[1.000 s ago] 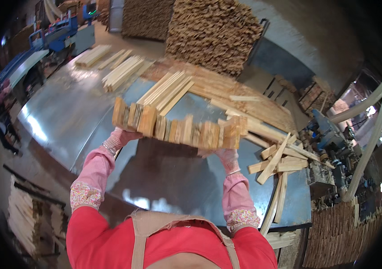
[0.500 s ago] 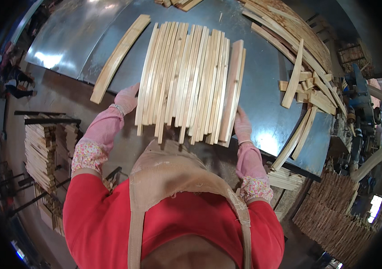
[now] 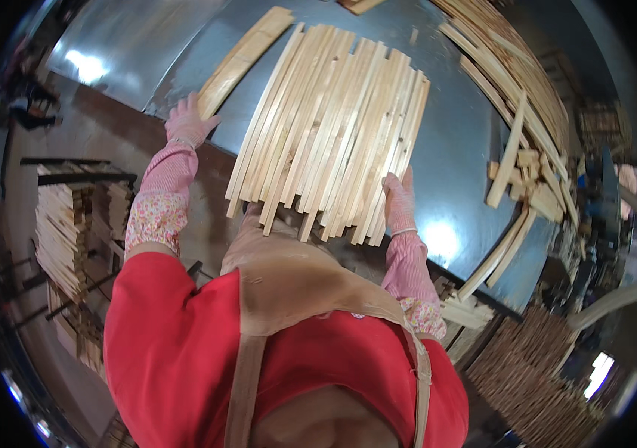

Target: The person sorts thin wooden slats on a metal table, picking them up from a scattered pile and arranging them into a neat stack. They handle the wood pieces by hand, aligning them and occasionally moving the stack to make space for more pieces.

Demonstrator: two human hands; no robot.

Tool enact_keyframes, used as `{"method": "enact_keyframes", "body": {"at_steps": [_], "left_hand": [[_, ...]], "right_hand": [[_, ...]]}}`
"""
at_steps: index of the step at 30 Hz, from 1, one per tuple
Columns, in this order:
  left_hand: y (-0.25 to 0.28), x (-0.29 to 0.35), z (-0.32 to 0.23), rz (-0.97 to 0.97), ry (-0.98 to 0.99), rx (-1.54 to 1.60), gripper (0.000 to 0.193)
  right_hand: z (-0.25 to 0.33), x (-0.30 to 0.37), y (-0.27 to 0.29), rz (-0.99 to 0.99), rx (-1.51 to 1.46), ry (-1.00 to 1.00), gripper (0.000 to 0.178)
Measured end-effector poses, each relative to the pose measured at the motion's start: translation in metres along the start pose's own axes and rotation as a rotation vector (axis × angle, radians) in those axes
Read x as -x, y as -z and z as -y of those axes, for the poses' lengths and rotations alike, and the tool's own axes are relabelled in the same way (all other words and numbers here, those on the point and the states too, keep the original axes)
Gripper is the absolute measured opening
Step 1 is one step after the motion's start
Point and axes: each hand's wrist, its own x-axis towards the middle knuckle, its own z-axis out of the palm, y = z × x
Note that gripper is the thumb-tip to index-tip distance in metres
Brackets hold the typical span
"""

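Slats [image 3: 326, 127] in a row on bench [image 3: 456, 172], between both grips, near ends overhanging the edge. Right grip [image 3: 400, 200] at the row's right side, thumb over it; can't tell if clenched. Left grip [image 3: 190, 122] spread-fingered at near end of lone board [image 3: 247, 56]; can't tell if grasping. Wood pieces [image 3: 546, 201] heaped right of right grip.

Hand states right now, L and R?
Left hand: open, fingers spread at the near end of the lone wooden board.
Right hand: against the right edge of the wooden strips; grip can't be told.
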Motion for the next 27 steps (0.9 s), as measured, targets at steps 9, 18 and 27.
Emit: {"method": "enact_keyframes", "body": {"at_steps": [9,18,27], "left_hand": [[0.016,-0.141,0.079,0.055,0.133,0.126,0.073],[0.034,-0.257,0.214,0.066,0.075,0.164,0.08],[0.108,-0.213,0.198,-0.173,0.138,0.173,0.083]], "right_hand": [[-0.021,-0.049,-0.214,0.153,0.132,-0.04,0.073],[-0.055,-0.052,-0.361,0.26,0.15,-0.063,0.078],[-0.065,-0.116,-0.318,0.117,0.566,0.169,0.075]]}}
